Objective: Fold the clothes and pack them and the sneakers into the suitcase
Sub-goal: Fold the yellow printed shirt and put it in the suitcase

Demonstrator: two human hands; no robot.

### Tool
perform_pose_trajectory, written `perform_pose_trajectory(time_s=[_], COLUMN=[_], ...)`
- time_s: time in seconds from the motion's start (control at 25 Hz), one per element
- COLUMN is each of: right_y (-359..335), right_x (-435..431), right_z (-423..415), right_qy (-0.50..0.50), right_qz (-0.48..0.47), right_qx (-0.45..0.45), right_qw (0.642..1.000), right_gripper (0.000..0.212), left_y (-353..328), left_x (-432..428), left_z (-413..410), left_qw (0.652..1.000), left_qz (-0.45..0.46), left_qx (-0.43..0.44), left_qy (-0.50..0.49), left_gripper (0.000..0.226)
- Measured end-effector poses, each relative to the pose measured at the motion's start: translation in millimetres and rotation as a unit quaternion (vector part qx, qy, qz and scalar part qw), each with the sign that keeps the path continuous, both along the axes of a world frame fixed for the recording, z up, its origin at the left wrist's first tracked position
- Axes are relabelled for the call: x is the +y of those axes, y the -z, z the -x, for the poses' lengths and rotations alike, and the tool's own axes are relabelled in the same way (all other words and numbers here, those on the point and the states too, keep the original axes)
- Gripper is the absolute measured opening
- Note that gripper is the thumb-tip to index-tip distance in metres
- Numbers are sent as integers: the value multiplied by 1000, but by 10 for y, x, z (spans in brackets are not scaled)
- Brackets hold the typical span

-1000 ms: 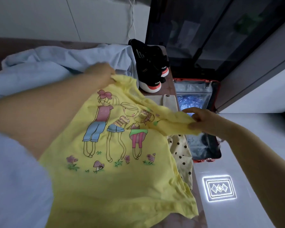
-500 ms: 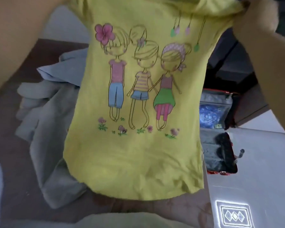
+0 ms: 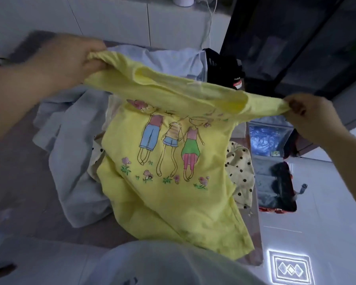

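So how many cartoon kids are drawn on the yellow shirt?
3, side by side on the yellow shirt: one in blue trousers on the left, one in a striped top in the middle, one in a green skirt on the right. Their heads are partly hidden.

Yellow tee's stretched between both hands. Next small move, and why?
Probably lower it flat for folding: the left hand and right hand each grip a sleeve end of the yellow T-shirt, which hangs unfolded, lower part draped over the polka-dot garment.
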State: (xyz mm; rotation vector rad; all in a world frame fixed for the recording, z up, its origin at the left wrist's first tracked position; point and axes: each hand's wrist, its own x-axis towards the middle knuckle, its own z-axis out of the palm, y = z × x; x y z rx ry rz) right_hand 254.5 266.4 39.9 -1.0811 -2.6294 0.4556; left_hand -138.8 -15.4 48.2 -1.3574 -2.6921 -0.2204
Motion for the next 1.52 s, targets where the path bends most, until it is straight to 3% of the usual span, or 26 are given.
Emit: perform_pose_trajectory(time_s=[0.08, 0.16, 0.24, 0.32, 0.36, 0.48, 0.56, 0.6, 0.68, 0.76, 0.84, 0.92, 1.04, 1.12, 1.2, 1.28, 1.32, 1.4, 1.44, 1.52], right_y=[9, -49, -2, 96, 126, -67, -241, -231, -65, 206, 513, 781, 1236, 1426, 1456, 1400, 1363, 1361, 1371, 1376], right_x=[95, 211, 310, 320, 312, 316, 241, 206, 57, -204, -514, -814, -1040, -1204, -1326, -1304, -1272, -1123, -1036, -842], right_z=[63, 192, 311, 449, 517, 594, 317, 75, -430, -790, -1009, -1087, -1196, -1219, -1206, -1040, -889, -511, -305, 61], right_qy=[5, 14, 27, 65, 84, 117, 32, -24, -110, -159, -197, -231, -241, -263, -295, -314, -310, -221, -153, -86], right_qz=[45, 170, 318, 355, 343, 272, 236, 220, 192, 203, 307, 357, 328, 266, 280, 308, 291, 218, 183, 181], right_qx=[-3, -15, -60, -91, -58, 146, 182, 132, -50, -202, -248, -293, -301, -313, -339, -365, -338, -197, -114, -41], right_qw=[999, 985, 946, 928, 934, 944, 954, 966, 974, 945, 898, 856, 862, 873, 848, 821, 839, 930, 964, 979], right_gripper=[12, 3, 13, 16, 18, 24, 23, 19, 8, 13, 18, 14, 30, 27, 48, 47, 40, 29, 28, 42], left_y=[-82, -209, -297, -181, -103, -211, -376, -386, -303, 33, 478, 902, 1352, 1568, 1535, 1272, 1190, 1078, 1027, 961], left_x=[-10, 69, 267, 394, 446, 560, 370, 183, -295, -754, -1052, -1279, -1509, -1642, -1620, -1402, -1281, -1015, -876, -665], left_z=[-115, -283, -352, -415, -415, -425, -499, -498, -628, -858, -1058, -1233, -1418, -1504, -1551, -1547, -1495, -1339, -1240, -1114], left_qw=[999, 997, 993, 980, 977, 978, 975, 978, 967, 913, 861, 836, 825, 820, 829, 864, 902, 962, 978, 987], left_qz=[-15, -31, 53, 152, 160, -48, -100, -65, 41, 127, 205, 266, 349, 395, 389, 338, 248, 42, 6, 92], left_qx=[-45, -70, -102, -127, -140, -202, -198, -196, -239, -364, -432, -447, -388, -335, -328, -328, -317, -224, -148, -92], left_qy=[20, 23, 23, 16, 10, -23, 12, 31, 77, 132, 171, 174, 218, 242, 233, 179, 156, 151, 148, 94], left_gripper=[25, 28, 38, 47, 47, 36, 29, 34, 54, 57, 55, 66, 65, 51, 60, 62, 60, 41, 37, 40])
